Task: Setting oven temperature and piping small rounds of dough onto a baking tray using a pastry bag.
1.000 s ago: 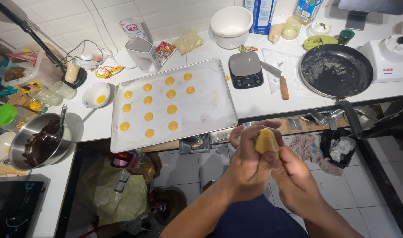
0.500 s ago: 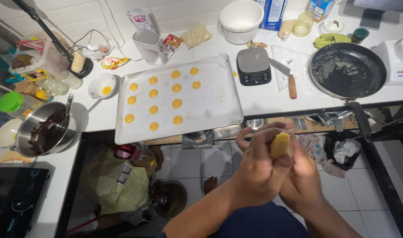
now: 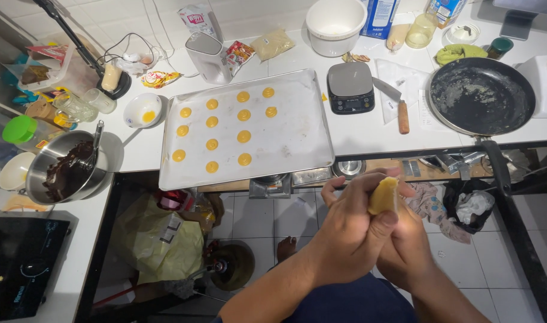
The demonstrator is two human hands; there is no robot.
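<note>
- Head view: our left hand (image 3: pixel 351 230) and right hand (image 3: pixel 408 239) close their fingers (image 3: pixel 388 222) around a yellow dough lump (image 3: pixel 383 195), below the surface (image 3: pixel 369 134) edge.
- We should press evenly, matching the discs on the baking tray (image 3: pixel 297 146).

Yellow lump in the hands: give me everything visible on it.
The dough piece is pale yellow, matte, soft-looking, roughly oval and stood on end. It sits pinched between both hands below the counter edge: the left hand wraps its left side, the right hand backs it from behind. Only its upper part shows.
</note>
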